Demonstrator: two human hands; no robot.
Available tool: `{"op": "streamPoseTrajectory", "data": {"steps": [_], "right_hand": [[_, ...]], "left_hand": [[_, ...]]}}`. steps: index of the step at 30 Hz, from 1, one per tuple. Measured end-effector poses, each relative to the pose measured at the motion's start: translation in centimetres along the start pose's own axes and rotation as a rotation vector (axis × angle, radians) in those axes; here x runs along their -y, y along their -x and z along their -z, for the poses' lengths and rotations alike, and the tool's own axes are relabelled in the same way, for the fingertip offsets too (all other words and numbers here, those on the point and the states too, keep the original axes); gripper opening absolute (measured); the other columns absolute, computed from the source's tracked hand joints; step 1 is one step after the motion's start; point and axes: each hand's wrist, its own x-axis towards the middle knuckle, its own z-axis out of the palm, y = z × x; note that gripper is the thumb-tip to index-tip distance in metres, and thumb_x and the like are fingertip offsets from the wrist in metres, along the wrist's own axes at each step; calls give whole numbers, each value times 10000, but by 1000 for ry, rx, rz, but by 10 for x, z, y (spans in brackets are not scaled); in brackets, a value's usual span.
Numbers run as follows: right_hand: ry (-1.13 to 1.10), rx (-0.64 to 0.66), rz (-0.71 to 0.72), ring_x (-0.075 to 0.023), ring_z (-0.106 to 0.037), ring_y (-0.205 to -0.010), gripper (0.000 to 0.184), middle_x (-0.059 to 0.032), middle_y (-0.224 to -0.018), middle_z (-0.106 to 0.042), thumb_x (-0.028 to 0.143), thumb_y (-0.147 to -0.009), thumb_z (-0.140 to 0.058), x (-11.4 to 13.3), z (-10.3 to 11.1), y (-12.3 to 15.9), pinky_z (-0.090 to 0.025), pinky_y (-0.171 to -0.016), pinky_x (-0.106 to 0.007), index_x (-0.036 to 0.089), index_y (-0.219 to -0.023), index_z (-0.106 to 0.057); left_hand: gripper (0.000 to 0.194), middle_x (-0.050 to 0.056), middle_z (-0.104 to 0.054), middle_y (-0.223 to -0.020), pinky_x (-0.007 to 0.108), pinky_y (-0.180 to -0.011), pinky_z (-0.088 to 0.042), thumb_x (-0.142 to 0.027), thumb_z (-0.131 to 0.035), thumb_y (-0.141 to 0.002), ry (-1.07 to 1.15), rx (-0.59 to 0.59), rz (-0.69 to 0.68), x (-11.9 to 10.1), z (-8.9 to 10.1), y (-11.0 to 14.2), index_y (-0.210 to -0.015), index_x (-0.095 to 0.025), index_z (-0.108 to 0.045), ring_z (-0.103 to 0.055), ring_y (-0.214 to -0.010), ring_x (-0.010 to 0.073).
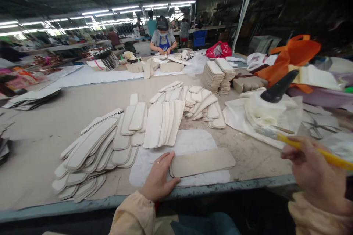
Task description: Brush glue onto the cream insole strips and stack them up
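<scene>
My left hand (pixel 159 177) rests flat on the table near its front edge, fingers stretched, touching the left end of a beige rounded strip (pixel 202 162). That strip lies on a white sheet (pixel 193 142). My right hand (pixel 311 169) is closed around a yellow-handled brush (pixel 303 146), held over the table's right front corner, its tip pointing left toward a white bag (pixel 264 112). Fanned rows of similar beige strips (pixel 116 137) lie just beyond my left hand.
Stacks of beige pieces (pixel 217 75) stand further back. A black-handled tool (pixel 278 88) sits on the white bag, scissors (pixel 320 128) at right, an orange bag (pixel 292 57) behind. A person in a blue apron (pixel 163 40) works at the far end. The table's metal edge (pixel 220 187) runs along the front.
</scene>
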Motion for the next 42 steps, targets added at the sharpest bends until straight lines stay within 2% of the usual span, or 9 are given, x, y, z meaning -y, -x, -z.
{"op": "streamPoseTrajectory", "data": {"steps": [4, 6, 9, 13, 17, 23, 27, 36, 42], "right_hand": [[-288, 101, -271, -186, -472, -495, 225, 1, -504, -498, 481, -845, -500, 5, -43, 69, -392, -494, -333, 290, -858, -617], [-315, 231, -364, -176, -491, -501, 238, 9, -514, -526, 488, -861, -493, 8, -69, 103, -402, -496, -308, 275, -890, -595], [-259, 400, -396, -180, -510, -511, 283, 6, -533, -550, 509, -873, -475, 13, -104, 140, -419, -503, -306, 252, -937, -573], [-206, 543, -377, -192, -525, -520, 308, 2, -551, -567, 530, -876, -460, 17, -132, 159, -445, -524, -324, 243, -922, -561], [-194, 590, -363, -188, -531, -544, 290, 9, -578, -567, 515, -887, -459, 14, -143, 164, -450, -554, -324, 246, -929, -559], [-207, 655, -374, -183, -528, -548, 290, 14, -575, -558, 510, -889, -466, 9, -151, 167, -453, -574, -322, 239, -922, -563], [-191, 630, -365, -171, -525, -539, 305, 19, -564, -550, 518, -881, -476, 8, -148, 163, -451, -567, -305, 228, -895, -569], [-123, 411, -350, -145, -503, -514, 328, 15, -547, -546, 507, -877, -491, -8, -111, 134, -442, -537, -265, 188, -885, -569], [-21, 247, -331, -147, -507, -510, 346, 15, -546, -557, 518, -861, -503, -16, -85, 109, -442, -542, -264, 182, -883, -584]], "left_hand": [[751, 129, -469, -1388, 501, -1074, -344, -257, -654, -712, 1, -6, -11, -1, 1, -2, -1388, -177, -336, -377, -1304, 289], [773, 137, -477, -1374, 505, -1068, -345, -251, -656, -705, 11, -6, -5, -1, 1, -1, -1393, -167, -315, -382, -1296, 292], [819, 140, -505, -1335, 506, -1060, -347, -261, -657, -708, 37, -9, 21, -1, 1, 0, -1415, -164, -257, -399, -1277, 289], [874, 140, -532, -1292, 521, -1048, -345, -253, -656, -699, 61, -13, 26, -2, 1, -1, -1434, -163, -193, -422, -1250, 294], [928, 127, -550, -1263, 516, -1044, -348, -237, -677, -657, 84, -23, 20, -3, 2, -1, -1437, -172, -179, -441, -1230, 293], [921, 107, -555, -1254, 483, -1045, -355, -235, -667, -672, 76, -34, 17, -3, 1, 0, -1444, -191, -167, -444, -1231, 279], [902, 94, -554, -1252, 490, -1045, -348, -249, -660, -696, 56, -26, 39, -3, -1, -1, -1445, -213, -158, -443, -1229, 277], [857, 92, -538, -1293, 472, -1061, -344, -302, -623, -753, -39, 9, 49, 5, -6, -4, -1450, -212, -133, -424, -1262, 274], [830, 100, -560, -1282, 465, -1030, -393, -367, -619, -762, -93, -22, 17, 9, -8, -5, -1445, -208, -174, -473, -1233, 284]]}}
